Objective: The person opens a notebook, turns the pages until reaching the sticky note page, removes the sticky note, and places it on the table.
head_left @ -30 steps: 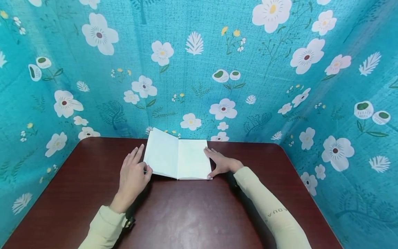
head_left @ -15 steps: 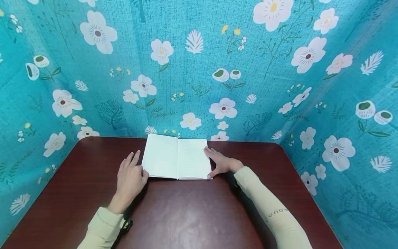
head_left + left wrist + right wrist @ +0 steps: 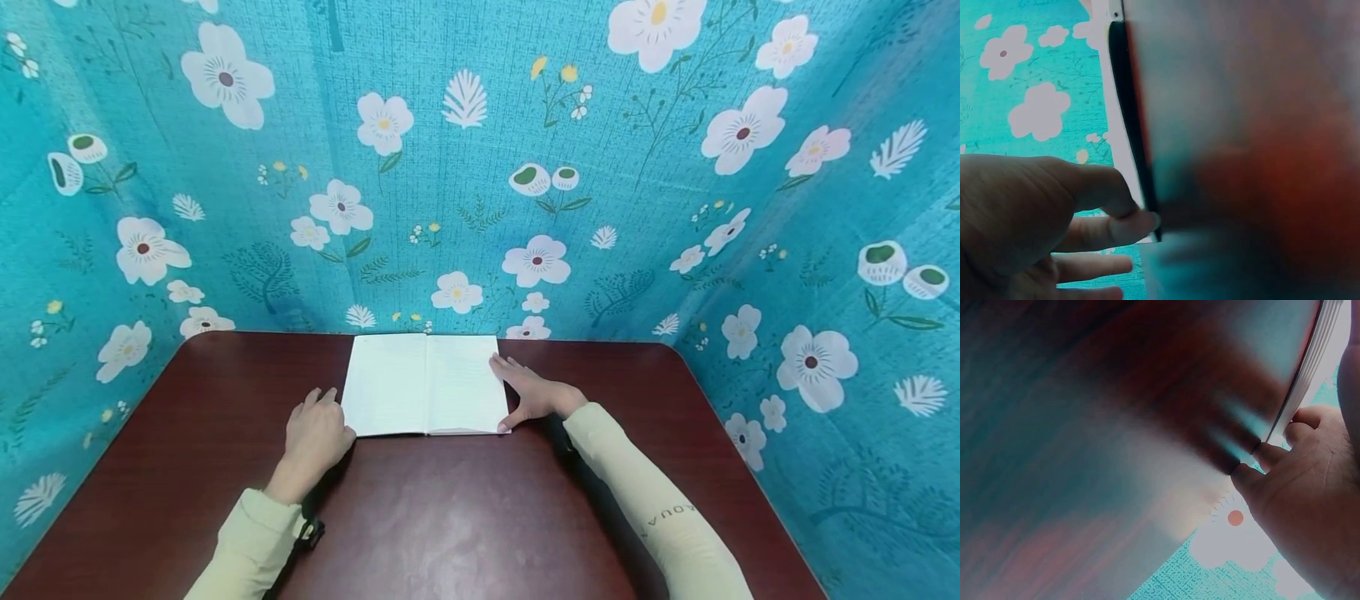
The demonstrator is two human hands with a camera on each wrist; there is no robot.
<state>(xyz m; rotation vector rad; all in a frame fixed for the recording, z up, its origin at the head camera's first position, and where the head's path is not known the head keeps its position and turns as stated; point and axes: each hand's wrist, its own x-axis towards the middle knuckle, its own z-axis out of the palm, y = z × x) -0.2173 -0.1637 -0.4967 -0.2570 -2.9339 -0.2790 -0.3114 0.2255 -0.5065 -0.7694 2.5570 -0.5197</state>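
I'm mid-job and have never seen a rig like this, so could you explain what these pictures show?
There is no machine here: a person works bare-handed. The wide picture comes from a camera worn on the head, looking forward and down. The two close ones come from a camera on each wrist. An open book with white pages lies on a dark red-brown table, with a flowered blue cloth behind. The left hand appears to pinch the book's near left corner. The right hand, spread wide, touches its right edge. The blurry part of the wrist pictures looks like the shiny table.
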